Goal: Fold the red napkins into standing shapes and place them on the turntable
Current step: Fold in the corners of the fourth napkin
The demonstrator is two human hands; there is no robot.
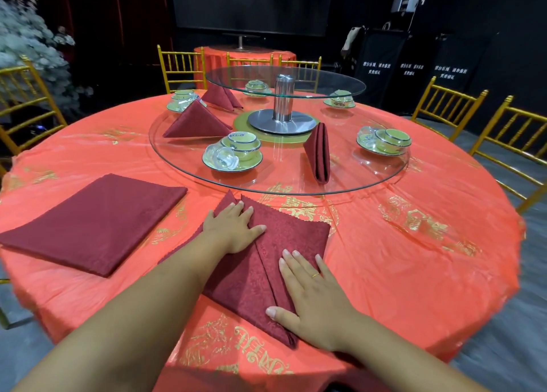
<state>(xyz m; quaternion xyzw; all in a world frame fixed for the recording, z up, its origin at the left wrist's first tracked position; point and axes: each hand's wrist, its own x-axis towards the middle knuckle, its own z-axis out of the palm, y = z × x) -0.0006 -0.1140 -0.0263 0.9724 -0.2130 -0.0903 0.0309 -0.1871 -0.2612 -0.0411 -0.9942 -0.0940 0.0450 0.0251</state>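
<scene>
In the head view, the napkin I am folding lies flat on the worktop, just on my side of the turntable. My left hand lies on the end of it nearest the turntable. My right hand lies on the end farthest from the turntable. Both grips are loose, with straight fingers that hold nothing and only press down. I think they press so the folds stay sharp and do not pop up. Another flat napkin waits to the left, also on my side of the turntable. Three folded napkins stand on the turntable among the bowls. Mine cannot stand yet, so it needs more folds.
</scene>
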